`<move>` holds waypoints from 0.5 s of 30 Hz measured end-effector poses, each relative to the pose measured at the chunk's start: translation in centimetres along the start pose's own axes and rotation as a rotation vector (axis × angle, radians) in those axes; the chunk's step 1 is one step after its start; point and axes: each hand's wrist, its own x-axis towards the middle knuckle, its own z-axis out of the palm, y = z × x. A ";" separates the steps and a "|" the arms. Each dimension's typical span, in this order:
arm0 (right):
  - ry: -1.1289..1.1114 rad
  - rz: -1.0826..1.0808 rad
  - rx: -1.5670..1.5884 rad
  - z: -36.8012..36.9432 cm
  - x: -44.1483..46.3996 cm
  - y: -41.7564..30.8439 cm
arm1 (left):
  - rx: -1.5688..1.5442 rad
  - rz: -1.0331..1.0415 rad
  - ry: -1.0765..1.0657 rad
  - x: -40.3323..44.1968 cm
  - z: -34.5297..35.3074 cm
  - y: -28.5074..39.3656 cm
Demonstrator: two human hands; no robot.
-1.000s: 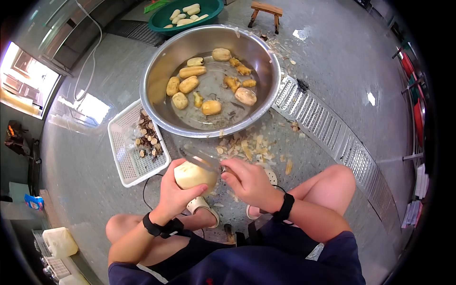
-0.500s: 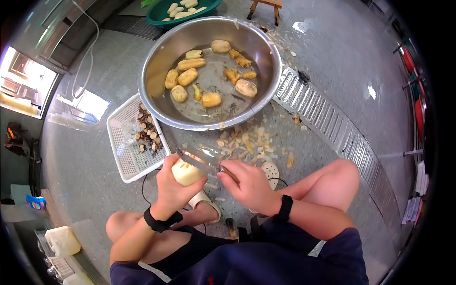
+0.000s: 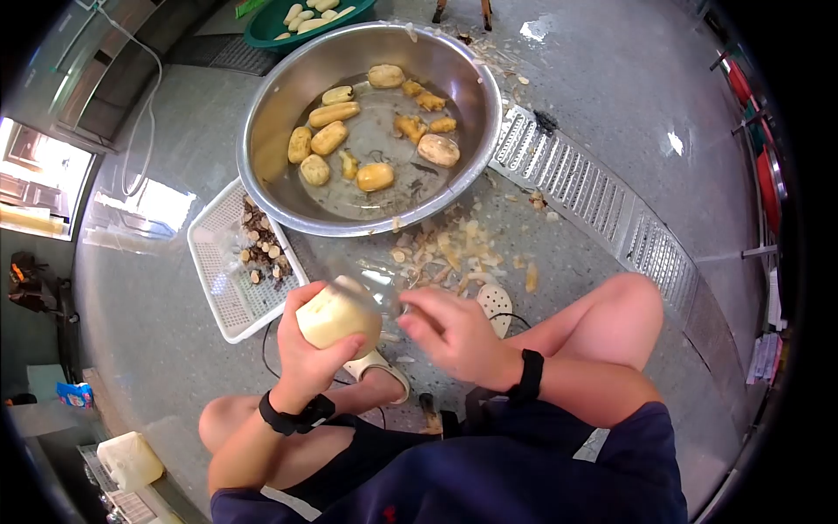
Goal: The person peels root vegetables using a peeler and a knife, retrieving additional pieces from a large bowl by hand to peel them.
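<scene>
My left hand (image 3: 307, 354) grips a pale, peeled piece of lotus root (image 3: 339, 321), fingers behind it and thumb along its near side. My right hand (image 3: 458, 336) is closed round the handle of a peeling knife (image 3: 382, 303). Motion smears the blade, which lies across the upper right of the root; whether it touches cannot be told. Beyond both hands stands a wide steel basin (image 3: 253, 188) holding shallow water, several unpeeled lotus root pieces (image 3: 376, 177) and knobbly ginger (image 3: 410, 128). Peelings (image 3: 454, 253) lie scattered on the floor between basin and feet.
A white plastic basket (image 3: 218, 301) with cut brown stalk pieces sits left of the basin. Behind is a green basin (image 3: 262, 33) of peeled pieces. A metal drain grate (image 3: 580, 188) runs along the right. My feet in pale clogs (image 3: 495, 306) are just below the hands.
The lotus root has tipped up and shows more of its peeled side. My right hand has moved slightly with the knife, whose blade is now blurred. The view has shifted a little.
</scene>
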 end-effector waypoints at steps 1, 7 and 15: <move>-0.044 -0.080 -0.063 -0.1 0.2 -0.5 | -0.022 0.023 0.012 0.0 0.3 0.1; -0.059 0.226 0.024 0.8 0.5 0.7 | 0.030 -0.014 0.063 -0.3 0.4 0.5; -0.132 0.500 0.300 0.9 0.5 2.4 | -0.029 0.134 0.046 0.5 -1.4 0.8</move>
